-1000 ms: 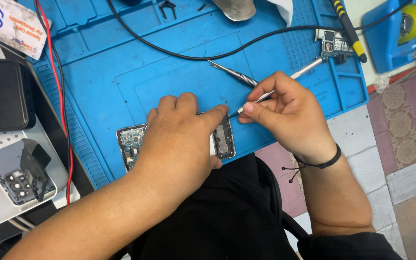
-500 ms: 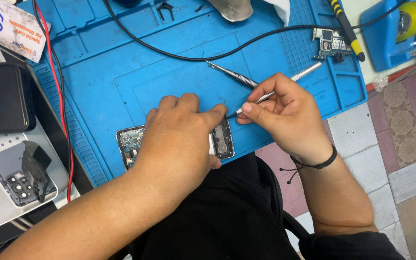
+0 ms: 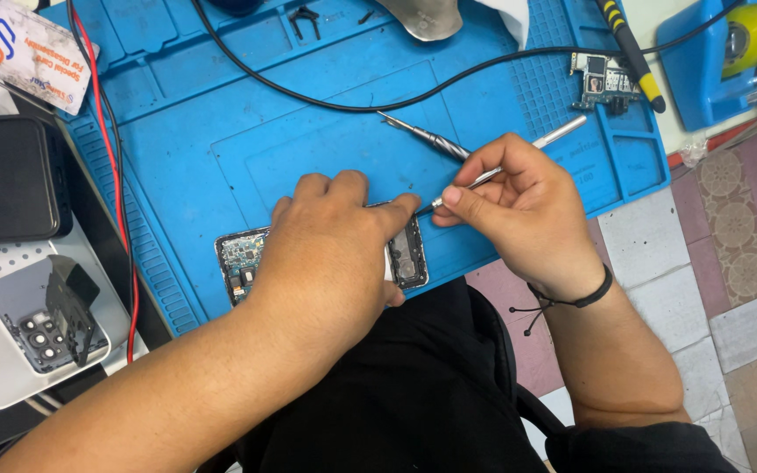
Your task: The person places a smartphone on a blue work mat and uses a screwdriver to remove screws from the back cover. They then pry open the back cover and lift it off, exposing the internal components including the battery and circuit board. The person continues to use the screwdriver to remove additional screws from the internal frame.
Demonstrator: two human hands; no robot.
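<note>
right hand (image 3: 527, 215) grip pinching screwdriver (image 3: 492, 173) | tip lower-left of grip, at opened phone (image 3: 240, 260) | phone long axis left-right | left hand (image 3: 330, 250) pressed flat on it, clasping nothing

The setting was a small electronics repair bench for mobile phones. A blue silicone work mat with moulded compartments (image 3: 221, 114) covered the table. On it lay an opened phone with exposed circuitry (image 3: 240, 261), a bare green circuit board (image 3: 602, 81) and metal tweezers (image 3: 422, 137). A black cable (image 3: 326, 103) crossed the mat. A removed white phone back cover with camera openings (image 3: 10, 350) lay beside it. The floor was tiled.
</note>
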